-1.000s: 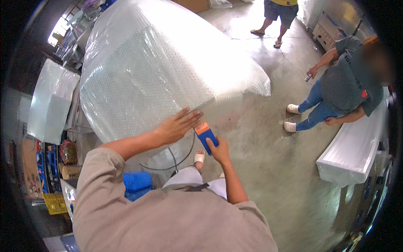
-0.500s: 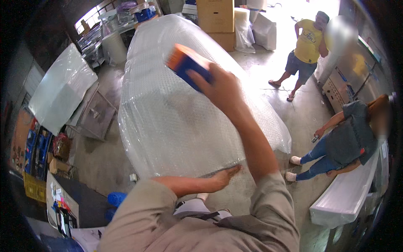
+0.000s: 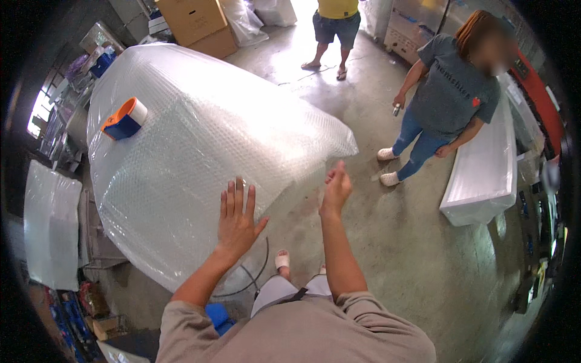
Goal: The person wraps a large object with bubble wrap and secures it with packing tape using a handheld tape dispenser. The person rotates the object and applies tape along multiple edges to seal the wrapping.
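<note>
1. Your left hand (image 3: 236,221) lies flat, fingers spread, on the bubble-wrapped bundle (image 3: 200,151).
2. Your right hand (image 3: 336,187) hovers loosely open, empty, near its right edge.
3. The tape dispenser (image 3: 124,120) rests atop the bundle, up-left, nearer your left hand.

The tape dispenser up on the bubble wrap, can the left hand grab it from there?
Probably not without leaning in. The tape dispenser sits far up the bubble-wrapped object, while the left hand lies flat near its lower edge. Nothing blocks the way.
</note>
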Tool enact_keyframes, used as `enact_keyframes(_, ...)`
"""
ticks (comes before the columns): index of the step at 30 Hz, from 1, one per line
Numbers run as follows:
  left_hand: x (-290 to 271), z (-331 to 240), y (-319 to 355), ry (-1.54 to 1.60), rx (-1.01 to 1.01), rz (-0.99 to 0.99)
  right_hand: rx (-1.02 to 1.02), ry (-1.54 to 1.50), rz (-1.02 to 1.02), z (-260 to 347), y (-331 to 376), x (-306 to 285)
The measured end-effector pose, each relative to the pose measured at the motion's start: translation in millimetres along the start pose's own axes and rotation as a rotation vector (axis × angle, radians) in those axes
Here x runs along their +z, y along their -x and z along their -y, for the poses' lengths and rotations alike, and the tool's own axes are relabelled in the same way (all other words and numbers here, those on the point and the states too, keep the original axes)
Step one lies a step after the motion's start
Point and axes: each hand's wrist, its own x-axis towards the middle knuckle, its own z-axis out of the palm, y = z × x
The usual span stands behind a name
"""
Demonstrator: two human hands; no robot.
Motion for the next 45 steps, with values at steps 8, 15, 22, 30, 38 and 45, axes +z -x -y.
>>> enact_keyframes(8, 12.1, -2.5, 1.1, -0.087, 0.047, -0.018, 0.268, -0.653, 0.564, 12.2, -56.7, 44.5)
enact_keyframes(15, 11.0, 2.4, -5.8, -0.06, 0.02, -0.025, 0.792, -0.789, 0.609, -10.9, 45.6, 8.7)
enact_keyframes(22, 10.0, 11.3, -7.2, -0.039, 0.101, 0.096, 0.593, -0.426, 0.523, 1.2, 28.5, 28.9)
enact_keyframes(30, 7.1, 13.3, -6.5, 0.204, 0.067, -0.152, 0.369, -0.541, 0.447, -39.7, 94.5, 26.9)
enact_keyframes(38, -21.4, 51.0, -70.1, 0.02, 0.724, 0.286, 0.131, -0.074, 0.454, -114.7, 102.3, 17.2)
enact_keyframes(45, -0.6, 62.6, -53.3, 0.056, 0.641, 0.218, -0.274, 0.961, 0.079, 46.9, 100.1, 52.4)
